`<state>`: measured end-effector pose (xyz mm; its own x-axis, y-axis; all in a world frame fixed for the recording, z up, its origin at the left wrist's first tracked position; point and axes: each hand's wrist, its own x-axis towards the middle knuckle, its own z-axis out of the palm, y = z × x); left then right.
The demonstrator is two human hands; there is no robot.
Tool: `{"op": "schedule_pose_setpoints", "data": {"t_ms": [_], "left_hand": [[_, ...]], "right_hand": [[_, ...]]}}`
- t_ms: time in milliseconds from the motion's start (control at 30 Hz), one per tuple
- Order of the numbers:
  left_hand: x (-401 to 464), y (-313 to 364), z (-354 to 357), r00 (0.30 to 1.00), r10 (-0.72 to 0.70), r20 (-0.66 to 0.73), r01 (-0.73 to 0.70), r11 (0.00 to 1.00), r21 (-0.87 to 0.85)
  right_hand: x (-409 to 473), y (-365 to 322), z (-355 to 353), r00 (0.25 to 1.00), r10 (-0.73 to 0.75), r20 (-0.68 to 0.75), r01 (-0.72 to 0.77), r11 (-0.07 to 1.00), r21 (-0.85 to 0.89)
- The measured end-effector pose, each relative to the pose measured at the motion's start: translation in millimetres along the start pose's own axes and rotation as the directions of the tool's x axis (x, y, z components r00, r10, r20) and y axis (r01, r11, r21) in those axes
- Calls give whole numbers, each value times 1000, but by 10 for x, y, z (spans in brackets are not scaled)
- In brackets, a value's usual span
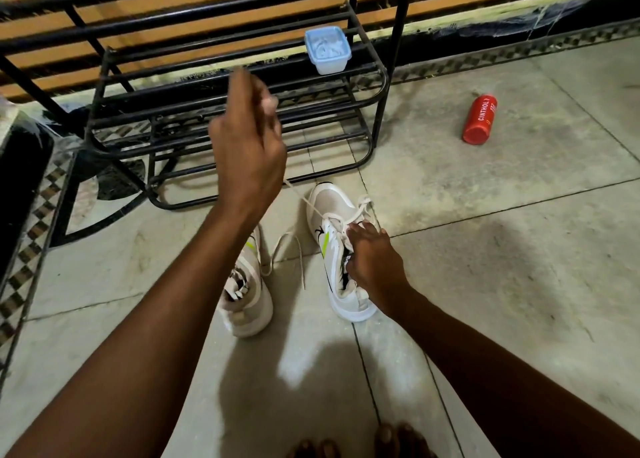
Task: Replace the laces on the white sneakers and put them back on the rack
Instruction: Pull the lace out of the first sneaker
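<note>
Head view: at centre frame the left hand (247,146) is raised and blurred, fingers curled on a taut lace (300,198) running down to the right sneaker (337,246), just right of centre. The right hand (372,260) grips that shoe's collar and tongue. The left sneaker (247,295) stands beside it, partly behind the forearm, with a loose lace (284,253) between them. The rack (377,87) fills the upper left. A hard pull could leave the ends uneven or slip an end out of its eyelet; if the right grip slackens, the shoe could tip.

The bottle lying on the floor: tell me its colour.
Red, with white lettering down its side; the bottle shows clearly in the head view, right of the rack.
</note>
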<state>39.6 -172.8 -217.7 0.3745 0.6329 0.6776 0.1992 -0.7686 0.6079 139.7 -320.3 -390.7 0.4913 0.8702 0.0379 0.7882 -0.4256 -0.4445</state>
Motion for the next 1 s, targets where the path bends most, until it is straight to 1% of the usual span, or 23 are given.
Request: {"op": "schedule_pose_setpoints", "data": {"t_ms": [33, 67, 100, 133, 200, 267, 300, 333, 367, 400, 500, 567, 600, 633, 700, 733, 767, 800, 833, 867, 900, 967, 1000], "left_hand": [[55, 27, -6, 999, 40, 11, -40, 999, 13], [71, 27, 4, 992, 79, 95, -85, 994, 63], [48, -16, 35, 970, 100, 224, -136, 979, 153], [-3, -95, 81, 928, 88, 361, -196, 942, 272], [-139, -312, 176, 819, 21, 573, -363, 793, 489], [-283, -518, 245, 663, -109, 741, -526, 636, 565], [-362, -611, 266, 588, -195, 785, -568, 591, 573], [-431, -696, 273, 542, -265, 797, -578, 571, 583], [-495, -766, 262, 527, -309, 791, -558, 576, 597], [-540, -821, 246, 545, -333, 769, -505, 602, 619], [-596, -915, 191, 659, -309, 685, -328, 702, 632], [-586, -935, 166, 688, -276, 671, -326, 709, 625], [-585, -932, 168, 674, -276, 685, -344, 703, 622], [-585, -921, 170, 641, -292, 710, -359, 703, 614], [-611, -920, 208, 549, -368, 750, -378, 691, 616], [-643, -932, 237, 519, -397, 757, -387, 680, 622], [-677, -947, 264, 518, -403, 754, -399, 666, 630], [-716, -968, 293, 543, -392, 743, -412, 646, 643], [-744, -991, 310, 592, -359, 722, -412, 635, 653], [-774, -1028, 322, 647, -311, 696, -382, 658, 649], [-795, -1032, 318, 698, -264, 666, -310, 727, 613], [-792, -973, 288, 797, -238, 555, -23, 906, 422], [-779, -953, 291, 824, -285, 490, 162, 947, 278]], "right_hand": [[7, 10, 7, 1000, -20, -10, 20, 1000, -4], [18, 12, 9, 999, -34, -25, 34, 999, 6], [20, 21, 26, 998, -35, -43, 36, 999, 20], [25, 15, 19, 999, -34, -38, 35, 999, 27], [12, 6, 1, 999, -29, -41, 30, 999, 38], [-21, -17, -32, 998, -6, -59, 9, 999, 44], [-24, -11, -30, 998, -4, -66, 8, 998, 55], [-25, -17, -36, 998, -3, -66, 8, 998, 67], [-31, -21, -33, 997, -5, -74, 10, 997, 72], [-28, -26, -42, 997, -6, -83, 12, 997, 72], [-27, -33, -46, 995, -3, -100, 10, 998, 68], [-27, -43, -45, 996, 1, -86, 5, 998, 69], [-32, -47, -53, 997, -2, -79, 8, 998, 68], [-35, -45, -59, 998, -5, -69, 9, 997, 71], [-39, -46, -83, 999, 8, -46, -4, 996, 87], [-40, -46, -93, 999, 16, -38, -12, 995, 95], [-42, -51, -99, 999, 19, -38, -15, 995, 99], [-44, -54, -100, 999, 19, -40, -15, 995, 97], [-42, -48, -91, 999, 16, -44, -12, 996, 93], [-36, -44, -79, 999, 11, -46, -8, 996, 85], [-29, -29, -58, 999, 11, -45, -7, 997, 77], [-21, -14, -35, 999, 7, -32, -5, 998, 67], [-20, -14, -33, 1000, 2, -30, 0, 998, 60]]}}
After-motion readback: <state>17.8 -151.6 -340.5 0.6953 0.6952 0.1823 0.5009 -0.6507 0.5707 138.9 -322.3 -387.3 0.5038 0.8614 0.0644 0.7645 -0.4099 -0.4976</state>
